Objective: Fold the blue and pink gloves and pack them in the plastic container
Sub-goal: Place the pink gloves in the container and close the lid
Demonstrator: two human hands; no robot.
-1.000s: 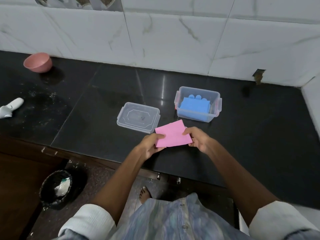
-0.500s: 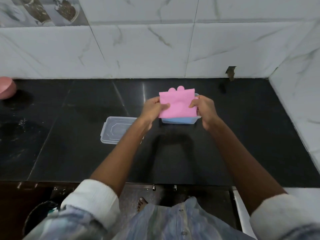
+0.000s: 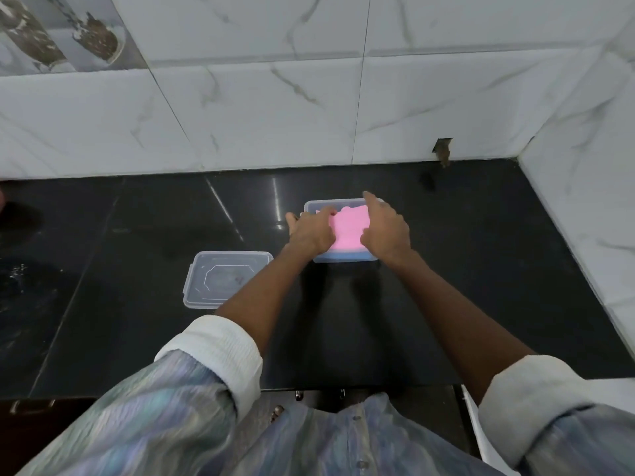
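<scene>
The clear plastic container stands on the black counter. The folded pink glove lies inside it, on top of the blue glove, of which only a blue strip shows through the front wall. My left hand rests on the pink glove's left edge, fingers pressing down on it. My right hand covers the glove's right side, fingers spread over the container's right rim.
The container's clear lid lies flat on the counter to the left of my left forearm. White marble tiles close the back and right side. A small hole marks the back wall near the corner.
Both hands carried the folded pink glove from the counter's front edge up over the container and lowered it inside, onto the blue glove. My head view shifted right and forward.
</scene>
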